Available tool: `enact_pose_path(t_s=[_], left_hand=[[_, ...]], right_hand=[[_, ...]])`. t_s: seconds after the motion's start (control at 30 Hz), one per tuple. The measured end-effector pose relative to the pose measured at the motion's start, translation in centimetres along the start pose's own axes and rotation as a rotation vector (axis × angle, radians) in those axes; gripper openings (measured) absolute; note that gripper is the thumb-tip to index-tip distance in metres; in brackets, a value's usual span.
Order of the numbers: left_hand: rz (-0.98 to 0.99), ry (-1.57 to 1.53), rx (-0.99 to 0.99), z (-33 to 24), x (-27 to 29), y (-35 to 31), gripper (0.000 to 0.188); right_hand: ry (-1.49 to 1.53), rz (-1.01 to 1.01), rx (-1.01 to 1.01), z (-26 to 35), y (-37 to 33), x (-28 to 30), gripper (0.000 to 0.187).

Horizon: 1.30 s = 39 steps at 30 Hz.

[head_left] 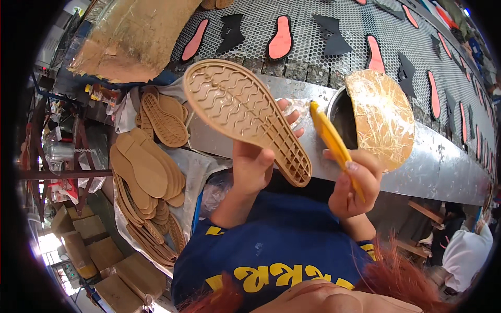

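Observation:
My left hand point(250, 168) holds up a tan shoe sole point(235, 101), its wavy and gridded tread side in view. The thumb is at the near edge and the other fingers reach behind the sole. In my right hand point(359, 182) is a long, flat yellow tool point(332, 136), pinched near its lower end and slanting up to the left. Whether it has bristles at the tip I cannot tell. Just beyond the right hand stands a round metal pot point(342, 117), partly covered by a tan, tape-wrapped lid point(383, 120).
Stacked tan soles point(143, 164) lie on a sheet-lined surface to my left. A perforated conveyor point(255, 39) across the far side carries pink insoles point(282, 37) and black cut pieces point(331, 35). A metal ledge point(438, 169) runs along it. Cardboard boxes point(117, 292) stand lower left.

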<state>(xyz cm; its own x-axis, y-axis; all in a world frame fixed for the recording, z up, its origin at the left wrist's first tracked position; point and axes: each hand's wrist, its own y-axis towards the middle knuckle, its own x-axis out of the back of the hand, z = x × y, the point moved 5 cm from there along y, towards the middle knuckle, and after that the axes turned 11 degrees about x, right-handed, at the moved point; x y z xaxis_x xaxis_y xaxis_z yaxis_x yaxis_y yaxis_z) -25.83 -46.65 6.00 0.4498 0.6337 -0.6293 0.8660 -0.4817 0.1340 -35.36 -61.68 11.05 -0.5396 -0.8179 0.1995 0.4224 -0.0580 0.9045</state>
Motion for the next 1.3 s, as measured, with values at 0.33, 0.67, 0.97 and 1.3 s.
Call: enact_pose_path(t_s=[0.33, 0.67, 0.97, 1.3], left_hand=[[-0.02, 0.077, -0.004, -0.2, -2.1, -1.4, 0.089], [-0.051, 0.014, 0.001, -0.4, -3.0, -1.3, 0.092], [-0.003, -0.051, -0.07, -1.0, -2.3, -1.2, 0.091], [-0.016, 0.013, -0.02, -0.1, -3.2, -1.6, 0.091]], right_hand=[[0.145, 0.075, 0.07, 0.8, 0.2, -1.1, 0.039], [0.163, 0.068, 0.104, 1.1, -1.8, -0.5, 0.034], [0.083, 0.196, 0.217, 2.8, -2.8, 2.1, 0.022], [0.191, 0.04, 0.222, 2.2, -1.6, 1.4, 0.034]])
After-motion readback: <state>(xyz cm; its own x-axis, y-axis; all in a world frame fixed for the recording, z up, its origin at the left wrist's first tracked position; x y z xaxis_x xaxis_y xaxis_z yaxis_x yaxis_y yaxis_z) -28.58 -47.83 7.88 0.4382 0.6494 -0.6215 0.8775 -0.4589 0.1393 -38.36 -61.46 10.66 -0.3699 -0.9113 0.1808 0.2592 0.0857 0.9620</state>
